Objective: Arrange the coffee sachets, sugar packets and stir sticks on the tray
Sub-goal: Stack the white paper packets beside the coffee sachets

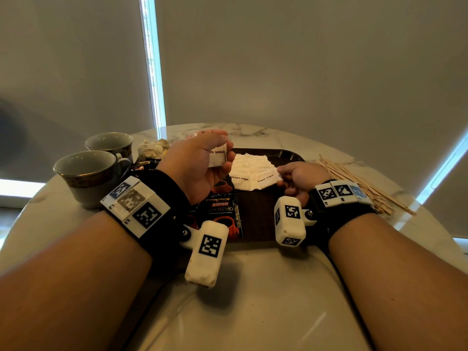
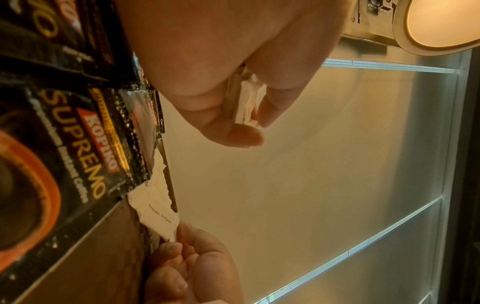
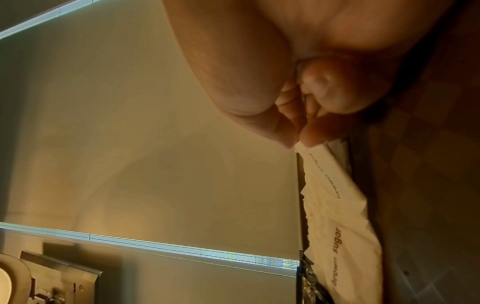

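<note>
Marble tabletop (image 1: 253, 287) lies bare at the near edge, under both forearms. Beyond it sits a dark brown tray (image 1: 255, 214) holding black Kopiko Supremo coffee sachets (image 1: 222, 211) at its near left and white paper brown sugar packets (image 1: 250, 173) overlapping in a row across its middle. At the row's right end the right hand (image 1: 301, 178) pinches the corner of a packet lying on the tray between thumb and forefinger. Raised above the tray's left part, the left hand (image 1: 197, 163) curls its fingers around a small stack of sugar packets (image 1: 217, 154). Wooden stir sticks (image 1: 362, 183) lie heaped on the table right of the tray. Left of it stand two grey teacups (image 1: 93, 173), with crumpled paper (image 1: 153, 148) behind them.
</note>
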The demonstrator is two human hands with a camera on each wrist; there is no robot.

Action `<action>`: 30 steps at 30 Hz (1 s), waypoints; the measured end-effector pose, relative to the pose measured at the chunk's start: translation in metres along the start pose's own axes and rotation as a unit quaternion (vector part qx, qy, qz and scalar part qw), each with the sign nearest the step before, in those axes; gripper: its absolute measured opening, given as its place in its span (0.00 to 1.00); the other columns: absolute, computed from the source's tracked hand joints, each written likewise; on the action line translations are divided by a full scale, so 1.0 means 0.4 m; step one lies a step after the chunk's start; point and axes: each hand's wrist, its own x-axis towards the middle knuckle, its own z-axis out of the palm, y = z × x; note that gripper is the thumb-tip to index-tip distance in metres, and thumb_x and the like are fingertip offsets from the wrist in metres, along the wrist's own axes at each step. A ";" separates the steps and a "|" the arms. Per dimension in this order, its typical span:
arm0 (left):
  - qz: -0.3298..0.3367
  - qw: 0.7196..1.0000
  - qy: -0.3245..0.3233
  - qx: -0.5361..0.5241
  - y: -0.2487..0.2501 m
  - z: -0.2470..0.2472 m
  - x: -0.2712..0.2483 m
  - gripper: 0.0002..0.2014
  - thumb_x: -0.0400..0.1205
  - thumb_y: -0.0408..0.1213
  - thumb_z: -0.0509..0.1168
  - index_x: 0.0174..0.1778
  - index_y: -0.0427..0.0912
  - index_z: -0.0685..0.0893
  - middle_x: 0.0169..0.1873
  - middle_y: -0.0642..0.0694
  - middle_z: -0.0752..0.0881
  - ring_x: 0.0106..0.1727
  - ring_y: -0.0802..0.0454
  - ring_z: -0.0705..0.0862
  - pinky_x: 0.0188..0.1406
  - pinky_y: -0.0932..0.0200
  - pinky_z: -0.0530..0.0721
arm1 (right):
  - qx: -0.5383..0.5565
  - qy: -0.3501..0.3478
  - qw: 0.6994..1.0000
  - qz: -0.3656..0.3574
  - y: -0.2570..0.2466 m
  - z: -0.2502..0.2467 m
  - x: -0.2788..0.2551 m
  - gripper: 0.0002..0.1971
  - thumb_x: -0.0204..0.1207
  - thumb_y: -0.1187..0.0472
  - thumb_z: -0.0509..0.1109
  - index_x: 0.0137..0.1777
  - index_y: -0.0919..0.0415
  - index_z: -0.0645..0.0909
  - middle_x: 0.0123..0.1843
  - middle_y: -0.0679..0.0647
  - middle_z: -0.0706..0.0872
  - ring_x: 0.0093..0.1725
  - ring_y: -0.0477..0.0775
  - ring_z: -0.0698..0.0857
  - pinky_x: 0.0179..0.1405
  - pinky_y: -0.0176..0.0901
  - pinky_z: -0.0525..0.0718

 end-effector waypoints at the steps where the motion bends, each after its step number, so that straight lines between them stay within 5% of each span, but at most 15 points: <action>1: 0.000 1.000 0.001 -0.001 0.000 -0.001 0.000 0.06 0.85 0.31 0.66 0.56 0.40 0.85 0.43 0.42 0.87 0.36 0.50 0.86 0.25 0.62 0.83 | 0.003 0.001 1.000 0.001 0.000 0.000 0.001 0.12 0.84 0.57 0.67 0.64 0.62 0.81 0.36 0.55 0.82 0.17 0.46 0.71 0.12 0.35 0.67; 7: -0.002 1.000 -0.001 -0.006 0.001 0.000 -0.001 0.05 0.86 0.31 0.66 0.55 0.40 0.85 0.44 0.41 0.87 0.37 0.50 0.86 0.25 0.63 0.83 | 0.045 0.025 0.998 -0.030 0.006 0.005 -0.007 0.05 0.85 0.60 0.66 0.51 0.62 0.80 0.40 0.56 0.82 0.27 0.47 0.73 0.15 0.32 0.65; 20: -0.003 1.000 0.001 -0.003 0.004 0.000 -0.005 0.06 0.86 0.30 0.65 0.56 0.40 0.85 0.45 0.41 0.86 0.38 0.50 0.86 0.26 0.63 0.84 | 0.096 0.022 0.994 -0.037 0.013 0.006 -0.001 0.06 0.83 0.60 0.66 0.45 0.61 0.77 0.34 0.54 0.75 0.24 0.47 0.71 0.11 0.34 0.65; 26: -0.004 1.000 0.002 -0.006 0.004 0.000 -0.006 0.06 0.86 0.30 0.65 0.56 0.40 0.85 0.46 0.41 0.86 0.38 0.50 0.86 0.25 0.63 0.84 | 0.116 -0.021 0.993 -0.031 0.010 0.016 -0.030 0.11 0.86 0.58 0.65 0.47 0.67 0.77 0.41 0.63 0.83 0.35 0.59 0.89 0.22 0.37 0.86; 30: -0.004 1.000 0.002 -0.005 0.003 0.000 -0.007 0.06 0.86 0.30 0.64 0.57 0.40 0.85 0.46 0.41 0.86 0.38 0.50 0.86 0.26 0.63 0.84 | 0.119 -0.046 0.992 -0.010 0.007 0.015 -0.038 0.13 0.85 0.56 0.66 0.52 0.68 0.78 0.46 0.66 0.84 0.40 0.62 0.91 0.29 0.42 0.91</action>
